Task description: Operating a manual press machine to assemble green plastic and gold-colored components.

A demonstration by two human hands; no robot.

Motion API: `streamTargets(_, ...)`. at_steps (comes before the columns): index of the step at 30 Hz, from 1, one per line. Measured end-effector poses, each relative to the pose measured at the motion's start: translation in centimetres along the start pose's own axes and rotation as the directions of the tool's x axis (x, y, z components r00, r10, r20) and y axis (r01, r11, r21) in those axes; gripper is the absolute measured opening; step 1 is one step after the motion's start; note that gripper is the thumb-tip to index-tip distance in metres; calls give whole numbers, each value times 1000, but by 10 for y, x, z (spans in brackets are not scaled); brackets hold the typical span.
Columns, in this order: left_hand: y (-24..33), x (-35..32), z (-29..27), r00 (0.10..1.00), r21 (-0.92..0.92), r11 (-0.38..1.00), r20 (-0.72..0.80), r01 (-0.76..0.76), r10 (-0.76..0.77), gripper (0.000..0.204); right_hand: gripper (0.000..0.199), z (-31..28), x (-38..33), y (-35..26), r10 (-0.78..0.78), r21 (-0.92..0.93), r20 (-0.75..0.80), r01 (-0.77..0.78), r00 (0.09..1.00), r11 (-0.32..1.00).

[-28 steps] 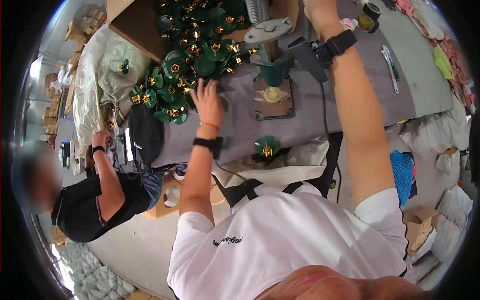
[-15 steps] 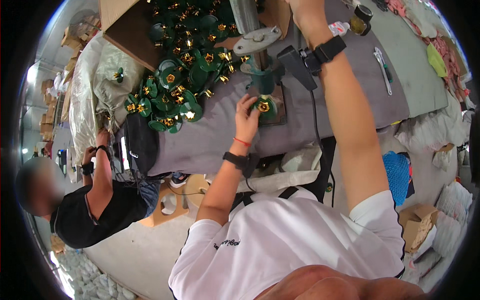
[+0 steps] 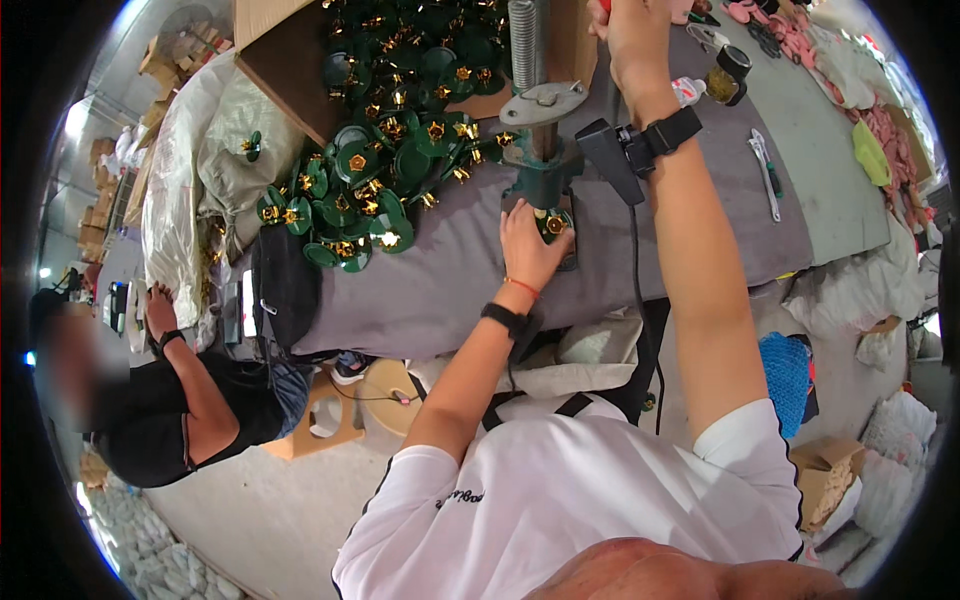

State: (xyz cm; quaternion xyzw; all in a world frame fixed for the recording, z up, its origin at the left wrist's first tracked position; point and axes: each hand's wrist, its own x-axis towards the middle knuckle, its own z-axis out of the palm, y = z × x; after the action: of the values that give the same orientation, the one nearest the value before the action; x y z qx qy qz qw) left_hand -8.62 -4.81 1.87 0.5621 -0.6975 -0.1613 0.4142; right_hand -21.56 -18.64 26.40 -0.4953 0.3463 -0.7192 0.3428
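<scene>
My left hand (image 3: 532, 250) is at the foot of a dark green hand press (image 3: 545, 165). Its thumb and fingers close around a green disc (image 3: 548, 236) with a gold flower-shaped piece (image 3: 556, 225), right under the press's tip. Part of the disc is hidden by the hand. At the upper edge my right hand (image 3: 638, 40) is closed on a red handle (image 3: 604, 5), mostly cut off by the frame. A coil spring (image 3: 523, 45) stands above the press's oval metal plate (image 3: 545, 103).
Several green discs with gold pieces (image 3: 385, 190) spill from a cardboard box (image 3: 285, 85) left of the press. A wrench (image 3: 766, 175) and a jar (image 3: 728, 75) lie to the right on the grey cloth (image 3: 420, 290). A co-worker (image 3: 190, 420) sits at the left.
My left hand has closed in further around the disc. My right hand has come lower into view, showing the red handle. The view has shifted slightly, and the co-worker's hands have moved.
</scene>
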Motion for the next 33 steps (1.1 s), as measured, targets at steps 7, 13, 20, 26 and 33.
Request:
streamTargets(7,-27,7,8,999,-5,1000,-48,-12,12,38,31,-4,-13,-26,-53,12,99,53,994,999)
streamTargets(13,-30,8,7,1000,-76,997,-4,26,-26,45,28,-66,-197,-33,-513,-88,306,561,802,823)
streamTargets(20,-28,10,6,999,-67,997,38,40,-38,45,18,-136,-250,-1,-333,-375,614,636,716,675)
streamTargets(26,-36,15,-2,980,-113,993,198,32,-9,35,34,-26,-72,-65,-380,-326,286,463,879,825)
streamTargets(33,-35,-74,-74,942,-2,977,265,-213,206,45,37,2,6,2,-15,89,4,14,1000,996)
